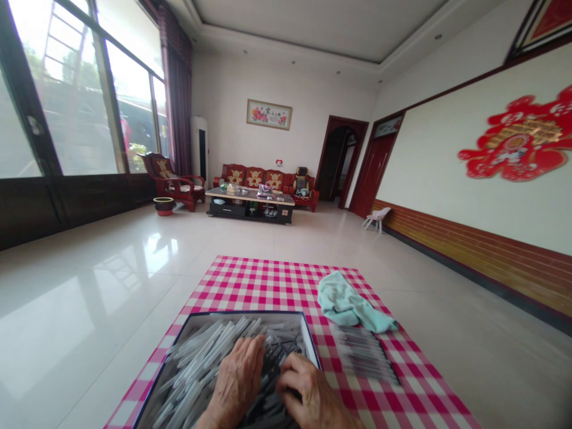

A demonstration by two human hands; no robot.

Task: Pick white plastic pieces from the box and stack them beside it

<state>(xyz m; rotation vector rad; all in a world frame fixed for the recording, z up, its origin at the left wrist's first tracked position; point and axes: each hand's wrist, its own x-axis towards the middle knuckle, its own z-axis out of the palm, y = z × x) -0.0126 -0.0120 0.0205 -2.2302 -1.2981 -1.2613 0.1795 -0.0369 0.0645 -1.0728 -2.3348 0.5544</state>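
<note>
A shallow box (311,345) with a dark blue rim holds many clear, slim plastic tubes (201,351) on its left side and dark, thin pieces (272,363) on its right. My left hand (239,372) rests over the middle of the box, fingers pressed together; what lies under the fingertips is hidden. Over the box's right side, my right hand (304,384) is curled, its fingertips among the dark pieces and smeared by motion. To the right of the box, a row of clear tubes with dark ends (366,354) lies on the cloth beside a mint-green rag (348,301).
A pink and white checked tablecloth (263,280) covers the table under the box. Farther off are a low coffee table (250,196), a red wooden sofa (254,177), an armchair (172,182), a plant pot (164,206) and a small pale chair (378,218).
</note>
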